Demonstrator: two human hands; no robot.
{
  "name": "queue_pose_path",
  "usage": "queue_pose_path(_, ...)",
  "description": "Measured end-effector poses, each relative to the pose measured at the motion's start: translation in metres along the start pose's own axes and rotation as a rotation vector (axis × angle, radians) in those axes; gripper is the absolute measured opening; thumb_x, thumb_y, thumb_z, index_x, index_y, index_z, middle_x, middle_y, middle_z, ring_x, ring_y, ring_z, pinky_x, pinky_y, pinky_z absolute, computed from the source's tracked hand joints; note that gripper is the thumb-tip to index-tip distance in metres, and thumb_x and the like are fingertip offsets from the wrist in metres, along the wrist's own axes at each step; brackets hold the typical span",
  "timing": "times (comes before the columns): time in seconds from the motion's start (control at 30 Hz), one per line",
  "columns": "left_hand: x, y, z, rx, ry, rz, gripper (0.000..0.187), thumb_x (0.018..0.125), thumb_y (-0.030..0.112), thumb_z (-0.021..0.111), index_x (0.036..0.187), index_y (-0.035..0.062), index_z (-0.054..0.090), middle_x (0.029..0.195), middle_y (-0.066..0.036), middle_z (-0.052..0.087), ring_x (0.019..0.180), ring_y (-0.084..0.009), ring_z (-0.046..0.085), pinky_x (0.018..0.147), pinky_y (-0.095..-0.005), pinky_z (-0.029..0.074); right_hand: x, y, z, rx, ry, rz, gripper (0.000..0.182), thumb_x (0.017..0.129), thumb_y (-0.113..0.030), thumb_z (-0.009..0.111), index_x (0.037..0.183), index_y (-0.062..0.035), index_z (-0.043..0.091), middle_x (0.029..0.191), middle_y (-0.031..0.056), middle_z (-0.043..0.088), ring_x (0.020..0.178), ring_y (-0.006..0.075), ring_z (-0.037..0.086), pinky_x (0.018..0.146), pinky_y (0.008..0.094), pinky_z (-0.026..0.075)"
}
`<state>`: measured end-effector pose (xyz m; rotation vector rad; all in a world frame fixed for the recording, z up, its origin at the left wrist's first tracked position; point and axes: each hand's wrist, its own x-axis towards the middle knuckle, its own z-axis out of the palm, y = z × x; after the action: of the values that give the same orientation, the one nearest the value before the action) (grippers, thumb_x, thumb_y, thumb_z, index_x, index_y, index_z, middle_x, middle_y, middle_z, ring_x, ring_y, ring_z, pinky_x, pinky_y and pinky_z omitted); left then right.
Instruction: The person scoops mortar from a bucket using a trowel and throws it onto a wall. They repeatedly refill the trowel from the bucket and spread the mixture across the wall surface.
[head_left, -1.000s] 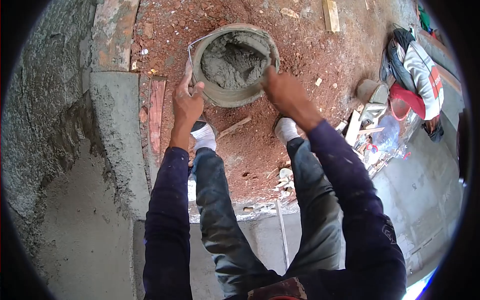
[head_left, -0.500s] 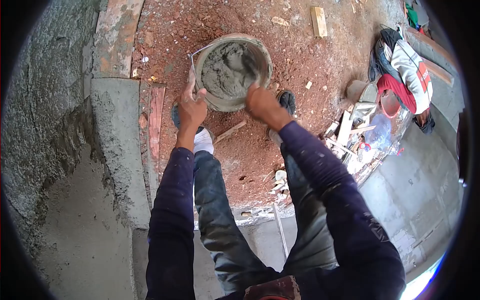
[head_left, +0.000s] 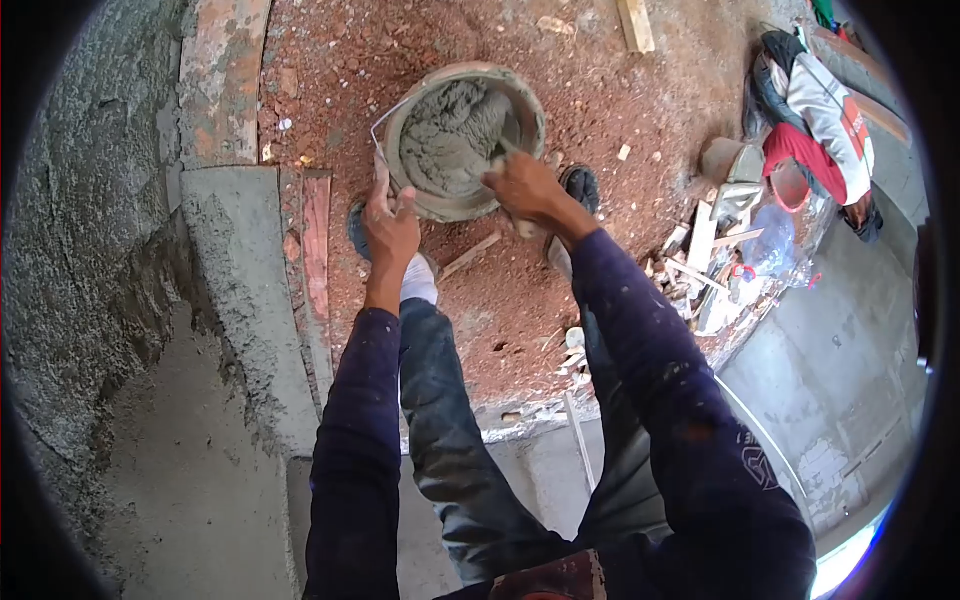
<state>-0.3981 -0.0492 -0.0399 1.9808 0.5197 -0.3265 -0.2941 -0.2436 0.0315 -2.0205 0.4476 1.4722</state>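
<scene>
A round bucket (head_left: 398, 112) with wet grey mortar (head_left: 455, 130) in it stands on the reddish dirt between my feet. My left hand (head_left: 390, 228) is at the near left of the bucket, closed on its rim beside the thin wire handle (head_left: 376, 128). My right hand (head_left: 525, 190) is wrapped round a trowel at the near right rim. The butt of its grip (head_left: 527, 229) sticks out below the fist, and its blade is mostly hidden in the bucket. The mortar is heaped toward the far side, with a smoothed face near the trowel.
A rough cement wall (head_left: 90, 200) and a concrete ledge (head_left: 235, 260) run along the left, with boards (head_left: 222, 90) beside them. At right are wood scraps (head_left: 700, 250), a small bucket (head_left: 728, 160), a red bowl (head_left: 788, 187) and a seated person (head_left: 825, 120). A wood block (head_left: 636, 25) lies at the back.
My right hand has moved slightly left and pulled the trowel through the mortar, which is now heaped differently. My left hand stays at the bucket's rim. The view has shifted slightly.
</scene>
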Motion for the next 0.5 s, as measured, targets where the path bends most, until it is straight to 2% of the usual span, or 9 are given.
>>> queue_pose_path(0.03,0.000,-0.004,0.001,0.006,-0.004,-0.011,0.079,0.094,0.060,0.046,0.148,0.0041,0.035,0.130,-0.029,0.054,0.108,-0.0440,0.057,0.087,-0.0438,0.048,0.016,0.006,0.010,-0.247,0.083,-0.167,0.033,0.098,-0.024,0.048,0.099,0.0085,0.056,0.063,0.0113,0.058,0.044,0.0238,0.056,0.049,0.0385,0.049)
queue_pose_path(0.07,0.000,-0.006,0.002,0.009,-0.011,-0.012,0.079,0.094,0.060,0.046,0.148,0.0041,0.035,0.130,-0.029,0.054,0.108,-0.0440,0.057,0.087,-0.0438,0.048,0.026,0.022,0.025,-0.241,0.082,-0.162,0.033,0.098,-0.024,0.048,0.099,0.0085,0.056,0.063,0.0113,0.058,0.044,0.0238,0.056,0.049,0.0385,0.049)
queue_pose_path(0.13,0.002,-0.006,-0.001,-0.133,-0.096,-0.080,0.077,0.094,0.055,0.052,0.146,0.0004,0.036,0.132,-0.029,0.052,0.112,-0.0426,0.057,0.089,-0.0426,0.048,0.036,0.057,0.056,-0.676,0.611,-0.712,0.031,0.097,-0.020,0.048,0.101,0.0109,0.052,0.058,0.0157,0.057,0.043,0.0319,0.055,0.048,0.0420,0.048)
queue_pose_path(0.2,0.002,-0.004,-0.003,-0.164,-0.105,-0.123,0.072,0.094,0.048,0.056,0.145,0.0002,0.038,0.132,-0.029,0.053,0.113,-0.0414,0.058,0.090,-0.0420,0.048,-0.007,0.028,0.037,-0.641,0.516,-0.658,0.031,0.098,-0.016,0.044,0.106,0.0136,0.047,0.063,0.0199,0.058,0.049,0.0373,0.056,0.048,0.0439,0.047)
queue_pose_path(0.27,0.000,-0.007,0.000,-0.209,-0.107,-0.163,0.068,0.095,0.041,0.059,0.144,-0.0001,0.039,0.132,-0.028,0.053,0.114,-0.0402,0.058,0.091,-0.0413,0.048,-0.035,0.002,0.019,-0.670,0.092,-0.394,0.031,0.098,-0.012,0.039,0.111,0.0157,0.046,0.069,0.0224,0.060,0.056,0.0368,0.060,0.048,0.0445,0.048)
queue_pose_path(0.33,0.001,-0.016,0.003,-0.318,-0.045,-0.163,0.058,0.094,0.024,0.064,0.142,0.0006,0.042,0.130,-0.026,0.056,0.113,-0.0382,0.059,0.091,-0.0402,0.049,-0.064,0.000,0.021,-0.774,0.087,-0.450,0.033,0.098,-0.010,0.037,0.114,0.0174,0.044,0.072,0.0241,0.062,0.062,0.0363,0.064,0.048,0.0457,0.049)
queue_pose_path(0.37,0.001,-0.014,0.002,-0.287,-0.056,-0.191,0.056,0.093,0.016,0.063,0.142,-0.0004,0.042,0.129,-0.026,0.057,0.114,-0.0371,0.059,0.093,-0.0397,0.048,-0.076,0.001,0.022,-0.820,0.174,-0.525,0.030,0.095,-0.010,0.040,0.112,0.0135,0.049,0.076,0.0202,0.065,0.066,0.0333,0.066,0.052,0.0429,0.052)
queue_pose_path(0.43,0.003,0.001,-0.004,-0.381,-0.079,-0.246,0.056,0.092,0.016,0.063,0.142,-0.0008,0.042,0.128,-0.026,0.057,0.112,-0.0359,0.060,0.092,-0.0392,0.049,-0.094,0.003,0.028,-0.856,0.263,-0.608,0.028,0.093,-0.011,0.044,0.110,0.0096,0.054,0.080,0.0164,0.068,0.069,0.0304,0.069,0.056,0.0400,0.056)
queue_pose_path(0.5,0.005,-0.004,-0.006,-0.473,-0.106,-0.308,0.057,0.092,0.016,0.064,0.142,-0.0012,0.042,0.128,-0.025,0.058,0.110,-0.0347,0.061,0.091,-0.0388,0.049,-0.103,0.006,0.035,-0.774,0.169,-0.384,0.024,0.092,-0.009,0.045,0.105,0.0072,0.056,0.082,0.0160,0.067,0.072,0.0259,0.069,0.057,0.0381,0.056)
